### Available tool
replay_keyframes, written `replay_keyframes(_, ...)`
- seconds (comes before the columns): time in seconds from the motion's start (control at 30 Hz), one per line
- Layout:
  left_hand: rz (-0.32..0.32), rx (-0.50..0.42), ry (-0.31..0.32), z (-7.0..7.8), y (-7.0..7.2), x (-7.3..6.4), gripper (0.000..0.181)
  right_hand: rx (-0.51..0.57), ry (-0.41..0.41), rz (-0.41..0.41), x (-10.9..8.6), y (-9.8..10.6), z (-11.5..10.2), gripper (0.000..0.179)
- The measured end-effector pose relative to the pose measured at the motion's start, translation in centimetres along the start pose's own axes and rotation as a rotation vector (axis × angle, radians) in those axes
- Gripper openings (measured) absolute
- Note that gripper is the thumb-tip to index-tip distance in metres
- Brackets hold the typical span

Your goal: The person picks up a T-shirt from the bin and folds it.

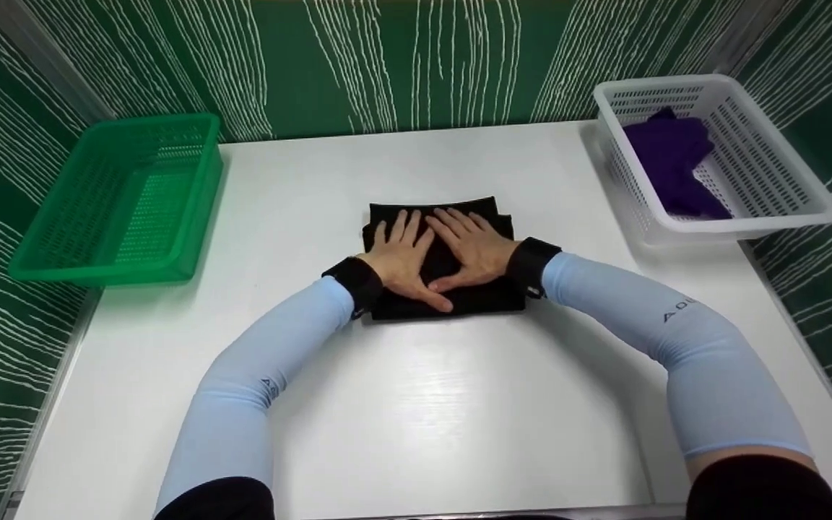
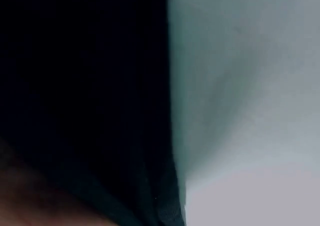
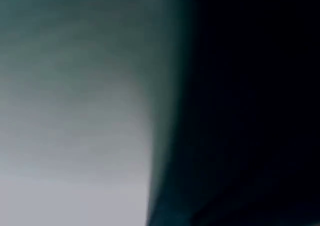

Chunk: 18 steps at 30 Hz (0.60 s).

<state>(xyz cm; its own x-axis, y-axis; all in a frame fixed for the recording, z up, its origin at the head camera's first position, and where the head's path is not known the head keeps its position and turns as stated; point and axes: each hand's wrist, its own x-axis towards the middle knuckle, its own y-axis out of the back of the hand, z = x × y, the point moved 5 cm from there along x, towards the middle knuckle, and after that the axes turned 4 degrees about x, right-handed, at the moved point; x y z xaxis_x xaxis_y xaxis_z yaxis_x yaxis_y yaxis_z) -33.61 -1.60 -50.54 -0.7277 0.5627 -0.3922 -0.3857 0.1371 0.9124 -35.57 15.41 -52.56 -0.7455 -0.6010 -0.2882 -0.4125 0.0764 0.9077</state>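
A folded black cloth (image 1: 459, 303) lies flat near the middle of the white table, its layers slightly offset along the far and right edges. On its left half rests my left hand (image 1: 403, 261), fingers straight and spread. My right hand (image 1: 475, 249) lies flat on the right half, with the fingers angled toward the far left. The two thumbs come close together near the cloth's centre. In the left wrist view the dark cloth (image 2: 90, 76) fills the left side, with a blurred bit of hand below. Dark cloth (image 3: 260, 96) also fills the right wrist view's right side.
At the back left of the table (image 1: 452, 404) stands a green plastic basket (image 1: 203, 198), with nothing seen inside. A white basket (image 1: 770, 225) at the back right holds purple cloth (image 1: 672, 166). Green walls with white streaks enclose the back and sides.
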Motion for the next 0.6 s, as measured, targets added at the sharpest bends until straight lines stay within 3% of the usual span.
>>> replay_keyframes(0.17, -0.007, -0.046, 0.033, -1.5, -0.3, -0.5, 0.162, -0.032, -0.017, 0.000, -1.2, -0.3, 1.2, 0.162)
replay_keyframes(0.33, -0.014, -0.079, 0.076, -3.3, -1.3, -1.9, 0.167, -0.005, -0.056, -0.001, -3.5, -0.7, 2.9, 0.170)
replay_keyframes(0.6, 0.040, -0.078, 0.024, -4.4, -3.5, -5.2, 0.165, 0.029, -0.141, -0.025, -9.1, -2.6, 5.9, 0.167)
